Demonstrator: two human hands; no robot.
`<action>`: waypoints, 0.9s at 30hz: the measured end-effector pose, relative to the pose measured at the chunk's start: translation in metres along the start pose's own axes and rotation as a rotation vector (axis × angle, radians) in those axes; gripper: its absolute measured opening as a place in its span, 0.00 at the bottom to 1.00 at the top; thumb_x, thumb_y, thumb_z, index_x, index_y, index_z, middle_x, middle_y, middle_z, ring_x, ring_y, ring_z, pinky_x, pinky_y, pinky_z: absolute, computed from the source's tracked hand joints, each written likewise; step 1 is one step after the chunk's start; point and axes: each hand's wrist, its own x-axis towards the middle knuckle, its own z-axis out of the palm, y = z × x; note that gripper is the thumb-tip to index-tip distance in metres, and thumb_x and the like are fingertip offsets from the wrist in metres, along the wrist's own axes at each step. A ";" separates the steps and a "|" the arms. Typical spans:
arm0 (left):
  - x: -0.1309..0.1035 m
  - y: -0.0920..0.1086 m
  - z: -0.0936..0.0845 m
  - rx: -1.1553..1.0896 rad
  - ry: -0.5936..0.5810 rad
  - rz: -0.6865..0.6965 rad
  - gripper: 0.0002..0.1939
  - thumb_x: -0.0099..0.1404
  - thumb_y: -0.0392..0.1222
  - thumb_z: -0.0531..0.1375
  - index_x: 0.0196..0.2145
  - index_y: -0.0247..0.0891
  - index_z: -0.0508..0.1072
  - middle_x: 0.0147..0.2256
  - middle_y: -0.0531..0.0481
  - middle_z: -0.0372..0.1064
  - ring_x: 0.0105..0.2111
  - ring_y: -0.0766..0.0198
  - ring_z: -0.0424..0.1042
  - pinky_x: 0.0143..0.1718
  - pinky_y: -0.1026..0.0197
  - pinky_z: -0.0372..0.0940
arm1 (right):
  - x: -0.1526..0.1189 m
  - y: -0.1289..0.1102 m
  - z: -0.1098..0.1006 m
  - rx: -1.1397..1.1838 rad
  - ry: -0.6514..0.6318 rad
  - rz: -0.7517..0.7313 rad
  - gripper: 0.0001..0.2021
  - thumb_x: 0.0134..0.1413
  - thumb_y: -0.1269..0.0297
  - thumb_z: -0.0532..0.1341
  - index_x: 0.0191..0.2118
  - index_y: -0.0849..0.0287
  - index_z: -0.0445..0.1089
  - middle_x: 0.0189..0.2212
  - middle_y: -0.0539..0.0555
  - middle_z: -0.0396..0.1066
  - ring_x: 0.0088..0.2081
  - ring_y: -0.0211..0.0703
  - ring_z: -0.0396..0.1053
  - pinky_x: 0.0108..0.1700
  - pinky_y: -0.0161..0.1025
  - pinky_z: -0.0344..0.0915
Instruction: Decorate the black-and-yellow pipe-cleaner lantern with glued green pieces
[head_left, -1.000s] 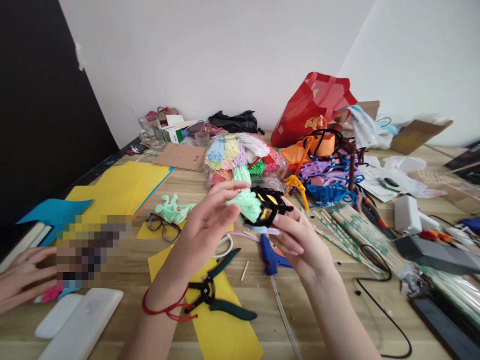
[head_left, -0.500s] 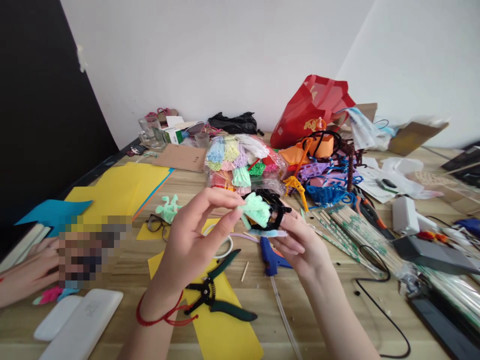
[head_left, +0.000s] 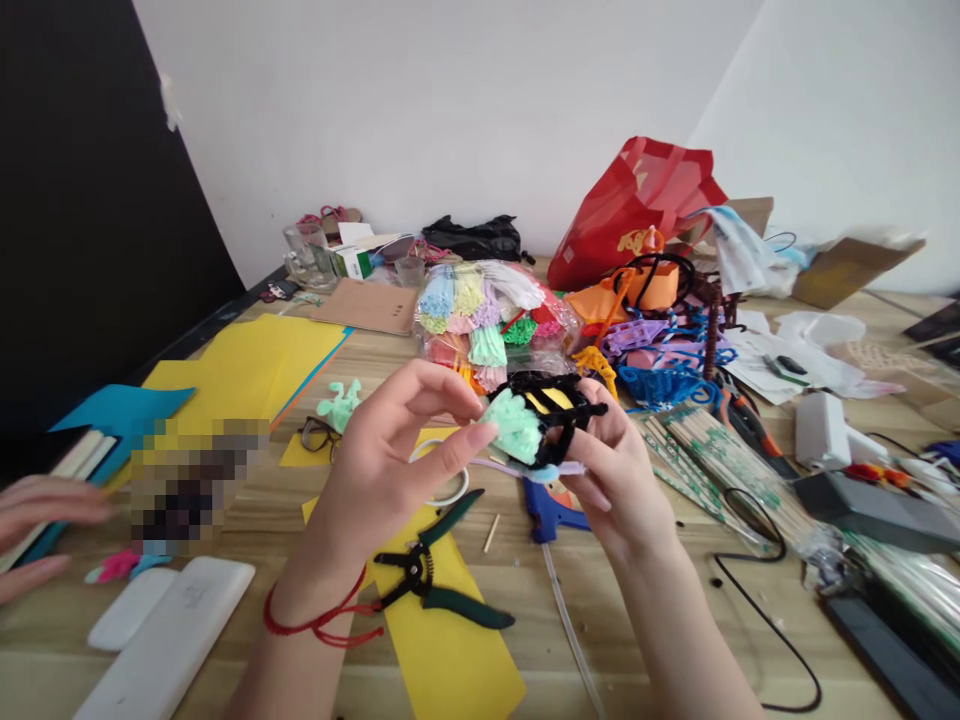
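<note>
My left hand pinches the edge of a fluffy mint-green pipe-cleaner piece between thumb and forefinger. That piece lies against one end of a small black fuzzy frame with yellow panels between its bars. My right hand wraps round the frame's other end, partly hiding it. A pale blue and lilac strip shows along its underside. Below the hands are a blue glue gun, green-handled shears with the blades apart, yellow paper and a white ring.
Bundled pipe cleaners in a clear bag lie behind my hands. A red bag and pliers are to the right. Another person's hand is at the left, near a white power bank. Glasses lie beside my left hand.
The black frame has turned in my hands, so its yellow panels now show more. The green piece sits slightly lower. At the left, the other person's hand has drawn back and its fingers have spread.
</note>
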 end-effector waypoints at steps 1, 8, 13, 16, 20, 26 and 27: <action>0.000 0.000 -0.001 -0.016 -0.011 -0.017 0.08 0.62 0.37 0.68 0.34 0.40 0.71 0.32 0.55 0.72 0.34 0.70 0.73 0.37 0.70 0.69 | 0.000 -0.001 0.001 0.010 0.001 0.006 0.24 0.38 0.76 0.73 0.32 0.53 0.57 0.19 0.36 0.61 0.12 0.21 0.41 0.10 0.19 0.42; 0.003 -0.004 -0.003 -0.010 -0.039 -0.017 0.06 0.64 0.37 0.66 0.33 0.40 0.71 0.32 0.55 0.70 0.33 0.73 0.72 0.36 0.73 0.68 | 0.002 0.001 0.003 0.020 0.011 0.017 0.24 0.39 0.71 0.74 0.33 0.53 0.56 0.18 0.36 0.61 0.12 0.21 0.40 0.10 0.20 0.40; 0.000 -0.006 0.001 0.093 -0.028 0.098 0.05 0.66 0.38 0.65 0.39 0.42 0.72 0.37 0.55 0.71 0.40 0.73 0.73 0.45 0.75 0.68 | 0.004 0.005 -0.001 -0.021 -0.007 0.023 0.19 0.46 0.69 0.72 0.32 0.54 0.58 0.16 0.36 0.57 0.11 0.21 0.39 0.12 0.23 0.40; -0.002 -0.007 0.003 0.104 -0.010 0.123 0.07 0.65 0.38 0.66 0.40 0.43 0.71 0.38 0.55 0.71 0.43 0.72 0.73 0.48 0.73 0.68 | 0.003 0.005 0.001 -0.022 -0.003 0.034 0.19 0.46 0.67 0.72 0.31 0.55 0.58 0.14 0.35 0.54 0.11 0.21 0.38 0.13 0.24 0.38; -0.002 -0.008 0.003 0.096 -0.009 0.139 0.06 0.66 0.38 0.65 0.40 0.43 0.71 0.38 0.56 0.71 0.42 0.72 0.73 0.48 0.72 0.68 | 0.002 0.007 0.000 -0.016 0.049 0.004 0.19 0.43 0.67 0.73 0.32 0.56 0.59 0.16 0.37 0.58 0.12 0.20 0.38 0.14 0.24 0.35; -0.001 -0.006 0.002 0.152 0.058 0.213 0.04 0.69 0.37 0.62 0.41 0.43 0.72 0.39 0.55 0.72 0.39 0.73 0.73 0.45 0.72 0.70 | 0.005 0.008 -0.007 -0.086 0.022 0.006 0.20 0.45 0.61 0.73 0.39 0.54 0.63 0.16 0.38 0.60 0.12 0.22 0.41 0.15 0.26 0.38; -0.001 -0.005 0.002 0.162 0.076 0.223 0.04 0.69 0.36 0.62 0.41 0.43 0.72 0.39 0.55 0.72 0.39 0.73 0.74 0.45 0.72 0.70 | 0.005 0.008 -0.007 -0.098 0.022 0.007 0.19 0.45 0.60 0.73 0.39 0.54 0.64 0.16 0.38 0.60 0.12 0.23 0.42 0.15 0.26 0.38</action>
